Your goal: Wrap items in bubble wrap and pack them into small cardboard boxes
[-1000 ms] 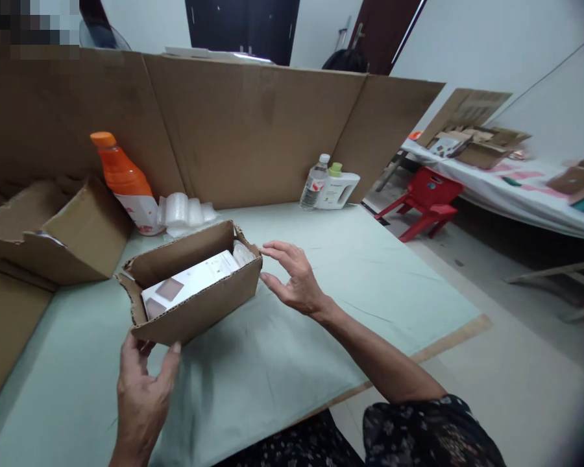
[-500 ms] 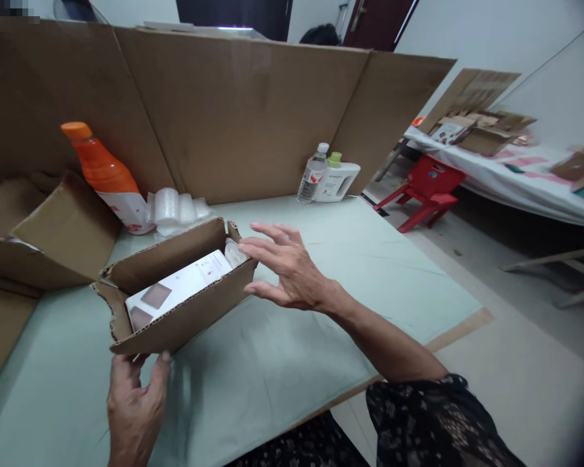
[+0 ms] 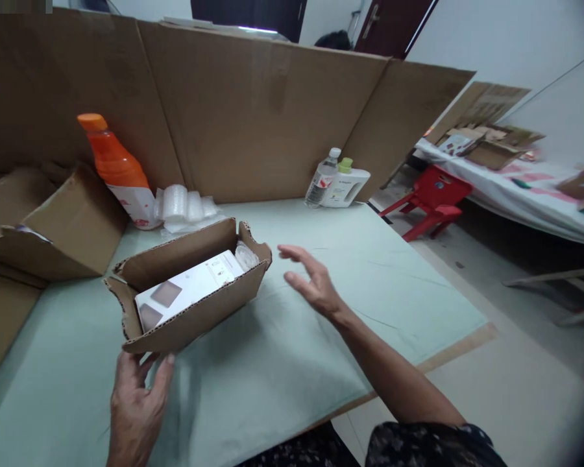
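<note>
An open-topped cardboard box [image 3: 209, 312] with rough-cut edges sits in front of me. Inside it lies a white printed carton [image 3: 187, 288], with a roll of clear bubble wrap [image 3: 246, 257] tucked in at the right end. My left hand [image 3: 139, 395] grips the box's near left corner from below; some fingertips are hidden under it. Just off the box's right end, my right hand [image 3: 314, 282] hovers with fingers apart and holds nothing.
Bubble wrap rolls [image 3: 185, 206] and an orange bottle [image 3: 121, 172] stand behind the box. A water bottle [image 3: 322, 178] and a white jug [image 3: 346, 186] are farther right, before a cardboard screen [image 3: 272, 117]. Another open carton [image 3: 78, 220] is at left; a red chair [image 3: 433, 198] stands beyond the table.
My right hand has come away from the box's right end and moved right, uncovering the bubble wrap there. My left hand stays at the near left corner. The view has shifted slightly.
</note>
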{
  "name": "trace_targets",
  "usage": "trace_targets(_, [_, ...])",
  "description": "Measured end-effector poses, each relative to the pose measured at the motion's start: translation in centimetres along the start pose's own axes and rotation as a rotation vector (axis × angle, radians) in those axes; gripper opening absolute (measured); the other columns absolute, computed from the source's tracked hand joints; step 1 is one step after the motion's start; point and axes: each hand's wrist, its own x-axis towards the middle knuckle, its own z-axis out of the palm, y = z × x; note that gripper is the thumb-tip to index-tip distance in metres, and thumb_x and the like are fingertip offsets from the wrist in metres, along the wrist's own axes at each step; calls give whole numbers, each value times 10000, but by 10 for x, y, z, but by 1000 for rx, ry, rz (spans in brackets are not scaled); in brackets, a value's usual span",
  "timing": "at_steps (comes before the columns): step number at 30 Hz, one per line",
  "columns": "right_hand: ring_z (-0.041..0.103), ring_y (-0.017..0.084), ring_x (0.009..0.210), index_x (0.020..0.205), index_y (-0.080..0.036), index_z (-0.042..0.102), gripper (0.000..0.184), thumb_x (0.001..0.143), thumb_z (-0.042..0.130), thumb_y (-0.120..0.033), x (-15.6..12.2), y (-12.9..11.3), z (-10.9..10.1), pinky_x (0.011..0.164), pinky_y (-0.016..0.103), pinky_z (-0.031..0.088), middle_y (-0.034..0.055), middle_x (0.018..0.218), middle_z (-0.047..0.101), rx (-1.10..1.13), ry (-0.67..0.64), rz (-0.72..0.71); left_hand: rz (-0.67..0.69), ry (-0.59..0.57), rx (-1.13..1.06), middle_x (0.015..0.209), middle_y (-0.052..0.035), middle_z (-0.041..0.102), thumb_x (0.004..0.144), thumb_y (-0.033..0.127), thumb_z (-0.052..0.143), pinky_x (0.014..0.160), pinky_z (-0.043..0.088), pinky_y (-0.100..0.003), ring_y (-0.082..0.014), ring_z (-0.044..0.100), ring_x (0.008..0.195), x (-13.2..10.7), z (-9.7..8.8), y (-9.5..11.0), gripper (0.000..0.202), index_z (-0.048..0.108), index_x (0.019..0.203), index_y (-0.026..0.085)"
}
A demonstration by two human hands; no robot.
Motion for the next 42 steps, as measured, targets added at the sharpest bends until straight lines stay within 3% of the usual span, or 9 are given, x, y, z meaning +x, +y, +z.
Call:
trace_targets(5, [655,264,1072,1393,-176,539,629,873,651,-514,9,22,55,918,429,537,135,1298,669,76,-312,171,31,-1,14,1274,-102,651,723,487,757,964,565,-426,-266,674,1093,23,12,14,691,556,1339,246])
trace_targets(9, [662,243,962,1353,-186,552,513,900,598,-423,18,21,50,853,405,548,109,1204,707,-19,-207,203,111,-18,-48,1204,-106,671,707,450,750,954,571,-422,-263,654,1101,46,46,34,667,582,1302,199])
trace_targets(13, [670,265,972,1244,-171,584,428,894,593,-416,-23,18,21,839,420,568,127,1140,707,-70,11,229,143,-204,-117,1256,-119,663,765,419,731,962,576,-408,-252,677,1096,30,72,40,610,583,1314,200])
trace_targets(20, [543,341,1337,1486,-238,437,716,875,694,-508,-91,12,25,1075,512,496,157,1487,535,-24,-109,73,75,-97,-28,1147,-87,713,720,470,769,859,600,-371,-254,706,993,12,15,12,557,651,1203,219])
trace_targets(25, [207,397,1560,1640,-228,128,1272,678,836,-665,-61,47,21,1258,604,215,196,1696,181,88,-245,61,157,-82,200,932,-36,688,702,584,735,614,538,-285,-176,627,723,28,-3,11,468,702,989,215])
trace_targets(31, [192,356,1571,1647,-303,-15,1456,571,924,-587,-32,63,34,1274,527,207,151,1718,118,274,-277,-58,53,-18,207,734,-9,654,644,662,742,525,483,-338,-229,600,648,39,15,9,580,724,1071,270])
trace_targets(36, [344,363,1499,1642,-318,53,1368,601,917,-526,-57,82,-3,1174,505,390,155,1667,265,207,-22,12,23,-228,80,827,-42,710,610,615,790,568,514,-325,-252,675,733,56,88,34,650,694,1114,216])
trace_targets(39, [397,364,1465,1639,-270,96,1306,638,889,-545,-88,98,-50,1136,488,430,170,1630,336,89,172,103,143,-399,-5,1106,-104,704,675,585,760,685,564,-326,-224,693,841,57,165,57,726,602,1261,186])
trace_targets(42, [469,360,1404,1631,-228,120,1255,675,856,-573,-113,117,-97,1069,483,485,193,1569,418,-43,399,176,266,-658,-108,1510,-223,449,760,555,680,836,587,-370,-251,673,1104,47,256,80,949,267,1541,209])
